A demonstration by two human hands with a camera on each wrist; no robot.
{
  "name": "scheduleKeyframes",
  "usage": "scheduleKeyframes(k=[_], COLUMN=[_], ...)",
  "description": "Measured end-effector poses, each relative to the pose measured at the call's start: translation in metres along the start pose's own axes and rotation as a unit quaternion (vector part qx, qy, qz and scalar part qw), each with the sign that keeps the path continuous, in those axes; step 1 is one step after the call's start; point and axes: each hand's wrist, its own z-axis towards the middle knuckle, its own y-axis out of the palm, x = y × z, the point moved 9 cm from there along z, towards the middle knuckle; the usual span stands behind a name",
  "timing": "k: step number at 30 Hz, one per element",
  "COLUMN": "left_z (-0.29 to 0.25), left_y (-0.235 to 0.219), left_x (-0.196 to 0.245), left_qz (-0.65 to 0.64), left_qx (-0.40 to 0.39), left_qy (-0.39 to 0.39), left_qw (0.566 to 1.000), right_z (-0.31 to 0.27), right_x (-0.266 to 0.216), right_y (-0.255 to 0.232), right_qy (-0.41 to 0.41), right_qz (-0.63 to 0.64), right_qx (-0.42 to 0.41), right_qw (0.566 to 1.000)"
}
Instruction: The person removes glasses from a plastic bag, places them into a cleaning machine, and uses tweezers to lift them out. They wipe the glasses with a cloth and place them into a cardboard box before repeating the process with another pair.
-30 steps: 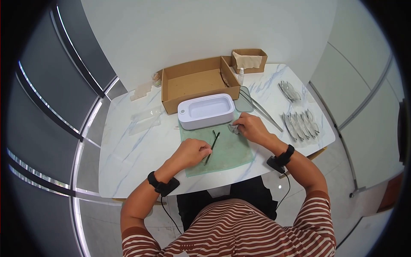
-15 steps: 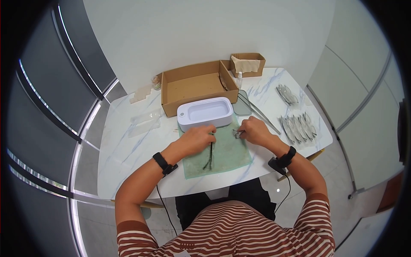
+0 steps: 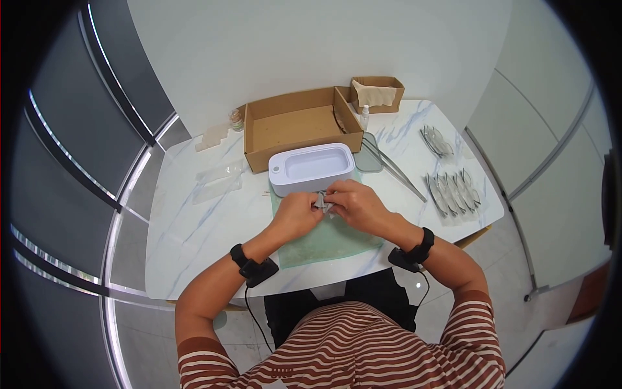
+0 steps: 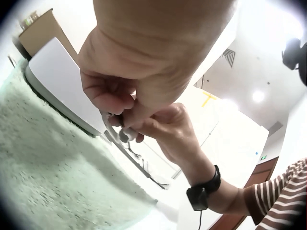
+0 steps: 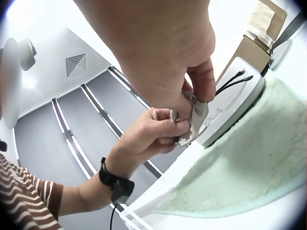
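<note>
My left hand (image 3: 297,212) pinches a pair of eyeglasses near the front of the light green towel (image 3: 330,249), and the dark temples (image 5: 235,82) stick out past the fingers in the right wrist view. Against it, my right hand (image 3: 357,206) grips a small grey cloth (image 5: 199,114) folded over part of the glasses. Fingers of both hands meet there and hide most of the frame and lenses. Just beyond them stands a white cleaning machine (image 3: 278,183) with an oblong basin.
Behind the machine is a cardboard box (image 3: 259,159), with a smaller box (image 3: 389,107) holding beige cloth. A spray bottle (image 3: 365,118), a grey lid (image 3: 369,162) and long tweezers (image 3: 405,178) lie rightward. Several eyeglasses (image 3: 453,192) line the right edge; clear packaging (image 3: 217,185) lies left.
My left hand has lifted the eyeglasses off the towel and moved up toward the machine. The right hand has come left with the grey cloth to meet it at the glasses.
</note>
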Motion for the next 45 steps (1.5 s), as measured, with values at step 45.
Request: scheduleKeyframes(k=[45], left_z=[-0.030], left_y=[0.001], left_x=[-0.009], left_qz=[-0.004], left_qx=[-0.019], left_qy=[0.010], left_qw=[1.000], right_z=[-0.019], right_x=[0.032], right_y=[0.026], right_qy=[0.124], right_qz=[0.065], right_qx=[-0.243], right_qw=[0.960])
